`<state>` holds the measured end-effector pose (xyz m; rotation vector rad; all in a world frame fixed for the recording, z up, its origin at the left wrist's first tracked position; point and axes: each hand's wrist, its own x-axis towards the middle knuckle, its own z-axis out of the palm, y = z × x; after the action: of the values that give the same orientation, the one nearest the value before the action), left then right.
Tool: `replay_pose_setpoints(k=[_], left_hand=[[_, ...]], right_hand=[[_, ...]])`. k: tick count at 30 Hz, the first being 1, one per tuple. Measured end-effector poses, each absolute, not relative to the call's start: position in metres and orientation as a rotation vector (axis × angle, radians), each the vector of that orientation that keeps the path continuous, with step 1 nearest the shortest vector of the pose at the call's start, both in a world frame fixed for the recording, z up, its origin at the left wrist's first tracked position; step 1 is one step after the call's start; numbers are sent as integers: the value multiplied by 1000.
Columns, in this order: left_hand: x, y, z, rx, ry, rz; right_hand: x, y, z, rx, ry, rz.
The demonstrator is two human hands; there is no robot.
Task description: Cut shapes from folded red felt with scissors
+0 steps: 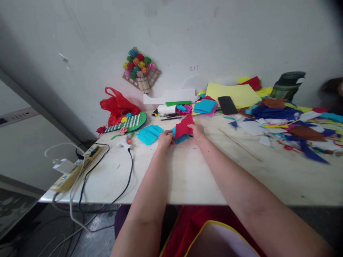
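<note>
- Pinching the red paper (183, 125) by its right side, the right hand (197, 132) has its thumb on top, right here at the centre of the frame!
- Just left of it, the left hand (164, 140) comes in with fingers drawn close together at the papers' left edge; whether they grip a sheet, I cannot tell.
- Peeking out below that red paper, a blue sheet (182, 138) shows between the two hands, above the pale table (193, 178).
- Over to the left hand's other side, light blue sheets (149, 134) lie overlapping, with the glue gun (124, 143) further left, its black cord trailing down the frame.
- Left of centre, a green board (137, 122) with white rows sits by a red plastic bag (115, 103).
- Up top, left of centre, colourful flowers (136, 63) brighten the wall!
- Right of centre, a black phone (227, 105) lies on a yellow sheet (227, 89), a thin wooden stick (239, 144) slanting below.
- And across the right, a jumble of coloured scraps (305, 132) spreads below a dark green bottle (286, 87).
</note>
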<state>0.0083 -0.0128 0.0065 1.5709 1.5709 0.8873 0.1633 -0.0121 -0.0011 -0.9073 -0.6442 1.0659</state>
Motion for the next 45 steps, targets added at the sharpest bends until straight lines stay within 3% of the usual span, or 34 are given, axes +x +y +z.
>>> replay_pose_setpoints(k=[11,20,45], left_hand=[[12,-10,-4,1809,1581,1012],[25,-26,6,2322,1764,654],[24,-26,8,2229,1784,612]], right_hand=[[160,-20,9,-620,-621,1260],[166,-19,12,-621,-557,1155],[170,-23,13,-771,-615,1326]])
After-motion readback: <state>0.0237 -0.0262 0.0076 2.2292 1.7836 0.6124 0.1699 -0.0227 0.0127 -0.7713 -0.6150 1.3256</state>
